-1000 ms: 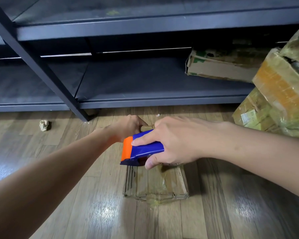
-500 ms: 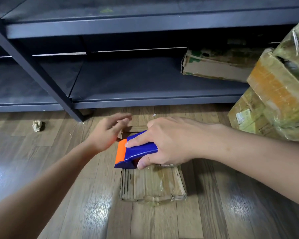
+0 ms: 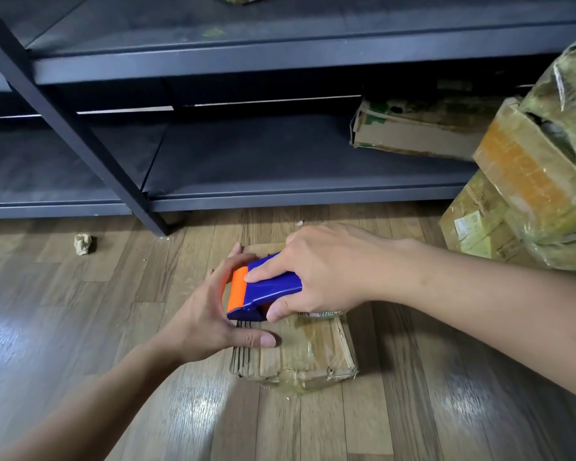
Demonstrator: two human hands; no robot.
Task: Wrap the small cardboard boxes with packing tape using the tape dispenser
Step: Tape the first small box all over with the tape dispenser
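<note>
Gripping the blue tape dispenser (image 3: 266,289) from above, the right hand (image 3: 326,271) lays its forefinger along the top toward the orange front end, with the thumb curled against the near side. The dispenser sits on the small cardboard box (image 3: 306,357), over its far left part.

The box lies flat on the wooden floor (image 3: 80,327), just in front of the dark metal shelving (image 3: 246,154). Glossy clear tape shows across its top and near edge.

The left hand (image 3: 210,311) is spread wide and grasps nothing. Its thumb lies flat on the box top just beneath the dispenser. Its fingers run straight along the box's left side, up past the orange end.

Elsewhere:
- A crumpled paper wad (image 3: 83,243) lies on the floor, well to the left.
- A torn carton (image 3: 413,134) sits on the lowest shelf, to the right.
- A pile of wrapped boxes (image 3: 529,181) stands at the right edge, near the shelving.
</note>
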